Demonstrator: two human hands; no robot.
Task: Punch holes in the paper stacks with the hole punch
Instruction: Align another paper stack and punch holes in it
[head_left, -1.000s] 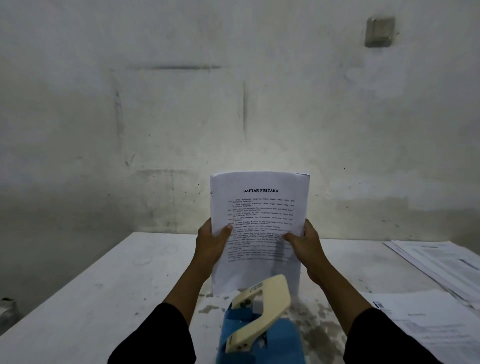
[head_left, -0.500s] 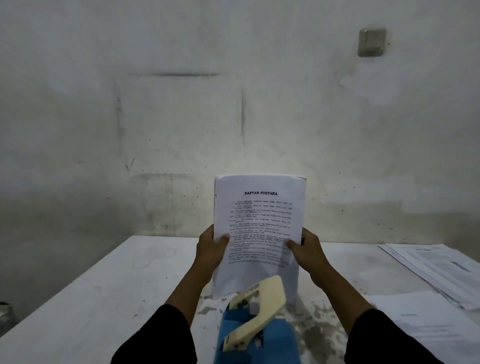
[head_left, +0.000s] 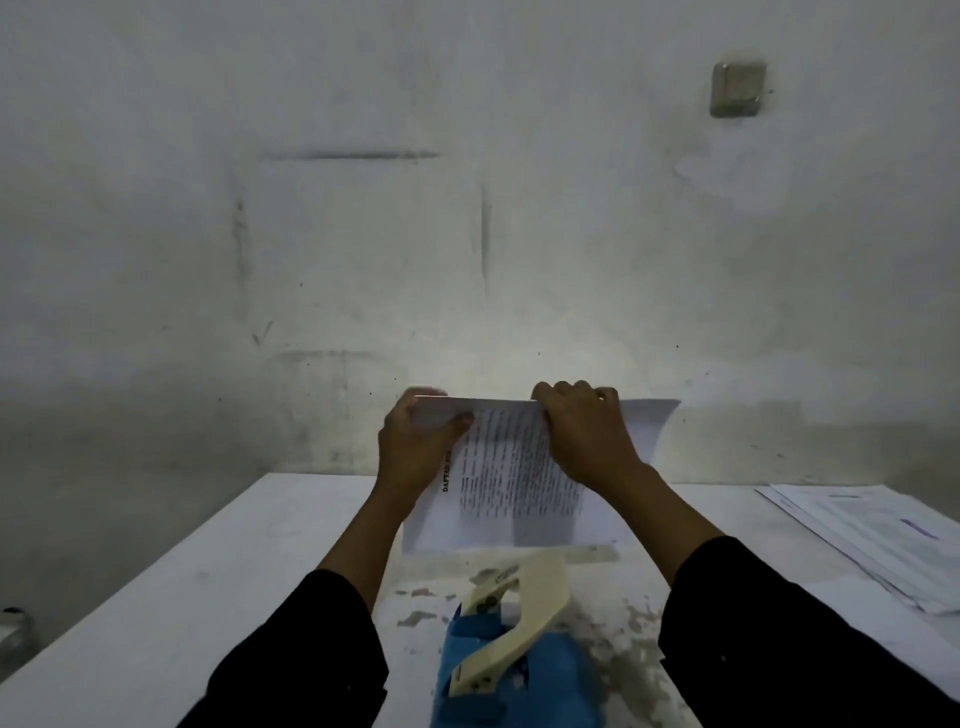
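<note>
Head | my left hand and right hand are gripping the paper stack sideways | hole punch is sitting cut off below

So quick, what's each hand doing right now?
Left hand: gripping the paper stack at its top left.
Right hand: gripping the same stack along its top edge.

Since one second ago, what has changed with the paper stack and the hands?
The paper stack was turned from upright to sideways, its heading now at the left. Both hands moved to its top edge: left hand, right hand. The hole punch and side papers stayed put.
</note>
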